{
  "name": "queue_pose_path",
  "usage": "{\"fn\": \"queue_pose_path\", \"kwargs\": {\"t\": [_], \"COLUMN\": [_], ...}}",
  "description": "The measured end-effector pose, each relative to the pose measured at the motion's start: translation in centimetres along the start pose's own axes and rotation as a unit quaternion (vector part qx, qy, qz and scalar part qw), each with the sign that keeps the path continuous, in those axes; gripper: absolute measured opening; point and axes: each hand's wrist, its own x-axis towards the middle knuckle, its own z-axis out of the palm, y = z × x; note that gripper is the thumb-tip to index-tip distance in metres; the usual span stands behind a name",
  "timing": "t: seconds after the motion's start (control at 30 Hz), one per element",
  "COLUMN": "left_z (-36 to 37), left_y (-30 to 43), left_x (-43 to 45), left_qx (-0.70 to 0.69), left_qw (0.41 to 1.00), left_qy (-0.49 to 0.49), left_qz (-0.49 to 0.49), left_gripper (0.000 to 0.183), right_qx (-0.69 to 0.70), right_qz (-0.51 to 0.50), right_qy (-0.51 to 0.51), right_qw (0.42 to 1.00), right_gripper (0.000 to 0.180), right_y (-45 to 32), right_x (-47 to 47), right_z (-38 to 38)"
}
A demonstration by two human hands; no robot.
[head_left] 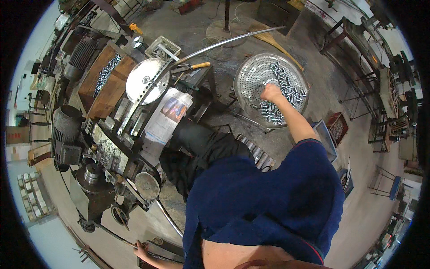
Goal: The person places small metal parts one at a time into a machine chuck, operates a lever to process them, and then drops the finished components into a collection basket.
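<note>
My right hand [271, 92] is over a round perforated metal tray [250, 79], its fingers curled in. What may be inside the fingers is hidden. Short shiny metal sleeves [295, 95] lie in a loose band across the tray's right and near parts, beside and below the hand. At the lower left, my left hand [142, 251] is closed around a long dark metal rod [117, 237] that runs along the near end of the machine. A flat bench machine with a white round disc [144, 79] and a perforated metal bar [147, 95] stands to my left.
A wooden box [112, 85] holds more metal sleeves. Printed paper [166, 117] covers part of the machine. Electric motors [67, 134] stand at its far side. A long metal tube [215, 45] slants above the floor. A broom [278, 45] lies behind the tray; a blue-grey bin [325, 139] stands right.
</note>
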Motion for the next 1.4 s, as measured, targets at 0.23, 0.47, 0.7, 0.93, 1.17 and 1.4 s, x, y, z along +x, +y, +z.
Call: {"fn": "queue_pose_path", "kwargs": {"t": [0.23, 0.47, 0.7, 0.93, 1.17, 1.4], "left_z": [2.3, 16.8, 21.0, 20.2, 17.1, 5.0], "left_y": [16.3, 28.4, 26.6, 26.4, 26.1, 19.6], "left_x": [-10.3, -17.4, -18.2, -17.0, -15.0, -11.1], "left_qx": [0.053, -0.141, -0.346, -0.291, -0.196, 0.027], "left_qw": [0.953, 0.899, 0.805, 0.840, 0.866, 0.927], "left_qy": [-0.046, -0.260, -0.433, -0.365, -0.335, -0.021], "left_qz": [0.296, 0.323, 0.210, 0.277, 0.314, 0.374], "left_gripper": [0.043, 0.030, 0.035, 0.025, 0.028, 0.029], "right_qx": [0.301, 0.412, 0.368, 0.307, 0.157, 0.042], "right_qz": [-0.451, -0.748, -0.783, -0.799, -0.873, -0.881], "right_qy": [0.089, -0.098, -0.096, 0.003, -0.009, 0.099], "right_qw": [0.836, 0.511, 0.492, 0.517, 0.461, 0.460], "right_gripper": [0.033, 0.035, 0.038, 0.026, 0.025, 0.026], "right_y": [-12.4, -30.8, -33.8, -35.7, -39.5, -50.7], "right_x": [-7.0, -22.1, -25.3, -26.2, -26.9, -27.2], "right_z": [-4.5, -7.7, -8.0, -7.1, -8.3, -9.6]}}
